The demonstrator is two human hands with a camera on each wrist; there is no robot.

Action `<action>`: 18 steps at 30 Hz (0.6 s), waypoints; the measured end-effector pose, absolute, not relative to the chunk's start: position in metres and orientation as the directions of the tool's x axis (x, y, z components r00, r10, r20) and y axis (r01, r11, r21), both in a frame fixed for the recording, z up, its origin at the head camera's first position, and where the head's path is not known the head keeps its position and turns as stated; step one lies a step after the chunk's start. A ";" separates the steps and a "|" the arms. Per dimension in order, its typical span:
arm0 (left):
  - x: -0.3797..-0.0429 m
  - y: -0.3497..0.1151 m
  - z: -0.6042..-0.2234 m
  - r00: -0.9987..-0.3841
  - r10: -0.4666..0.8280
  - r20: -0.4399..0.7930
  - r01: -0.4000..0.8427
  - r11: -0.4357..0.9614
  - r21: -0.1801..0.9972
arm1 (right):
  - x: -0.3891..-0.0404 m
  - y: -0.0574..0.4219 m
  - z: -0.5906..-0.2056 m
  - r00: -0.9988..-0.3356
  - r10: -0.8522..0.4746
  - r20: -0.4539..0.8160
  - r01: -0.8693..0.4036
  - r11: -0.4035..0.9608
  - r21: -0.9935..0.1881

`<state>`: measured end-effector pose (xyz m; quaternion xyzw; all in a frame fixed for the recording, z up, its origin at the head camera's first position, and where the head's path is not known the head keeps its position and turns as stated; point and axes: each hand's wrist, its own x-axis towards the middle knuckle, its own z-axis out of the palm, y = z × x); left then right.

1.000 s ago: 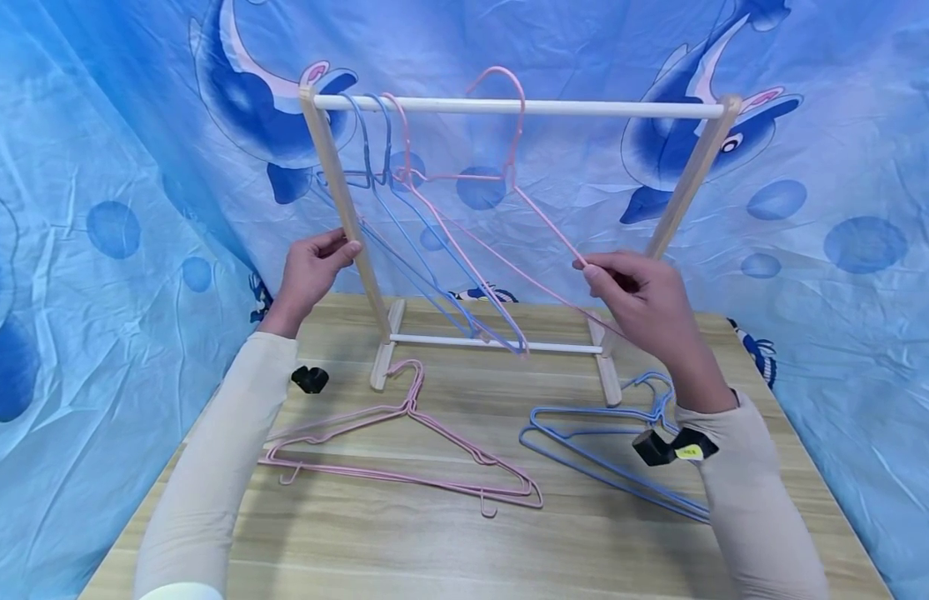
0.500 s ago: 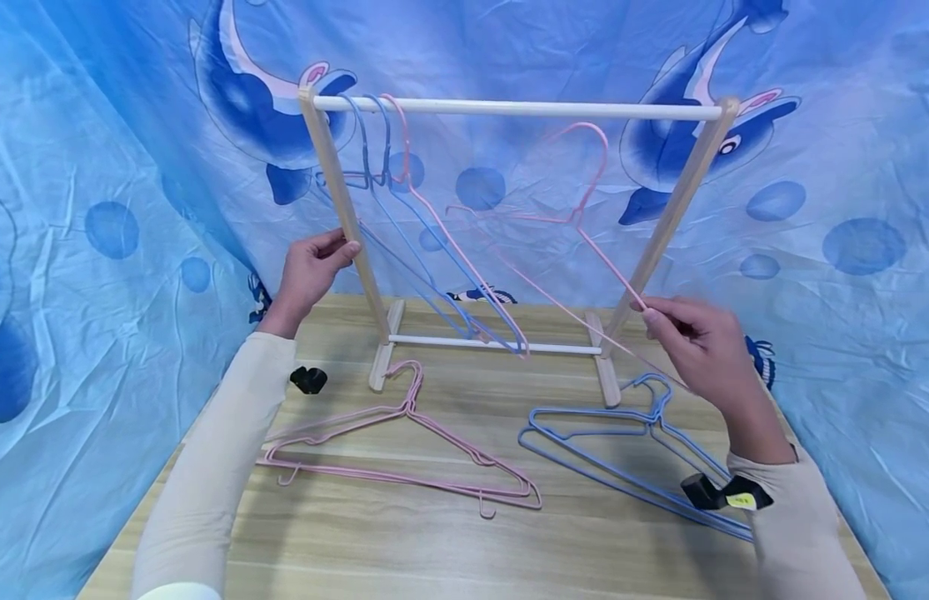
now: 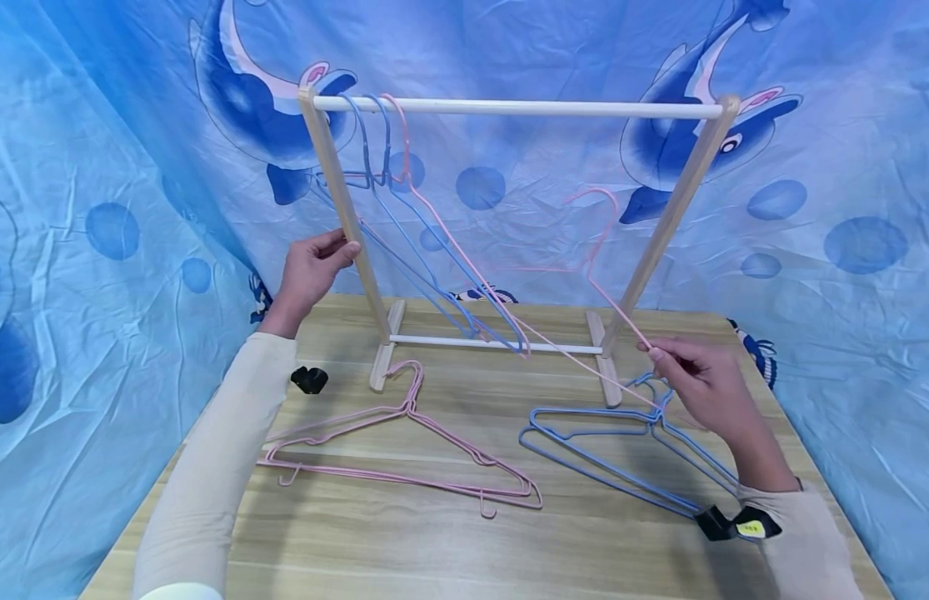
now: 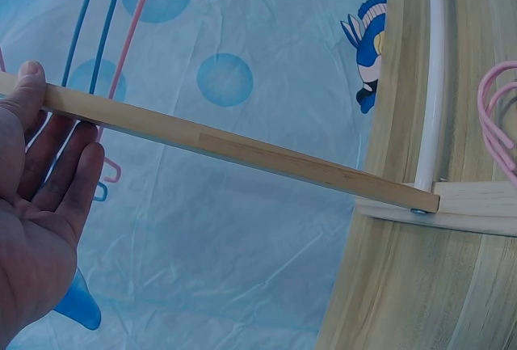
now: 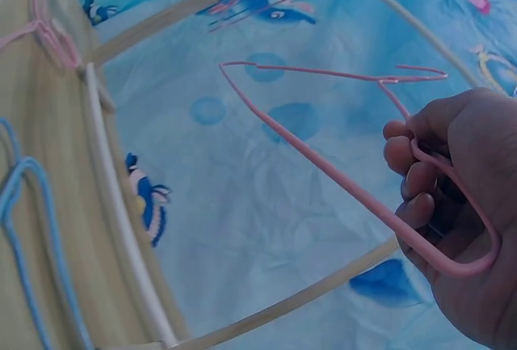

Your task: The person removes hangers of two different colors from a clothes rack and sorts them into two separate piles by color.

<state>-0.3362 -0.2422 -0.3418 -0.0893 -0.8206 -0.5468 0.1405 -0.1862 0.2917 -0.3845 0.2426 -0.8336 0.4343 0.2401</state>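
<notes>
My left hand (image 3: 310,271) grips the left wooden post (image 3: 341,193) of a small clothes rack, thumb in front. In the left wrist view its fingers lie behind that post. My right hand (image 3: 700,387) pinches a pink hanger (image 3: 617,310) near its right end. That hanger tilts in the air, its hook below the white top rail (image 3: 524,107) and apart from it. In the right wrist view the hand (image 5: 477,172) holds the pink hanger (image 5: 331,170) around its bent corner. Two blue hangers (image 3: 366,150) and a pink hanger (image 3: 407,142) hang at the rail's left end.
Pink hangers (image 3: 412,406) lie stacked on the wooden table (image 3: 404,558) at front left. Blue hangers (image 3: 584,464) lie at front right, below my right hand. A white lower bar (image 3: 561,347) joins the rack's feet. Blue patterned cloth (image 3: 464,50) surrounds the table.
My right hand has moved right and down with the pink hanger. The hanger's hook, at rail height earlier, is now well below it. My left hand stays on the post.
</notes>
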 end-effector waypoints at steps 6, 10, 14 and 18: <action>-0.334 -0.242 -0.342 -0.939 -0.008 0.345 0.314 0.392 0.865 | -0.184 0.290 -0.400 -0.812 -0.213 0.544 -0.572 0.478 -0.666; -0.335 -0.243 -0.343 -0.939 -0.007 0.344 0.313 0.396 0.863 | -0.182 0.287 -0.408 -0.858 -0.212 0.468 -0.510 0.464 -0.724; -0.335 -0.243 -0.342 -0.941 -0.010 0.339 0.309 0.388 0.868 | -0.180 0.284 -0.415 -0.889 -0.210 0.406 -0.457 0.450 -0.767; -0.334 -0.242 -0.342 -0.943 -0.015 0.333 0.302 0.387 0.871 | -0.179 0.281 -0.424 -0.889 -0.244 0.388 -0.456 0.400 -0.795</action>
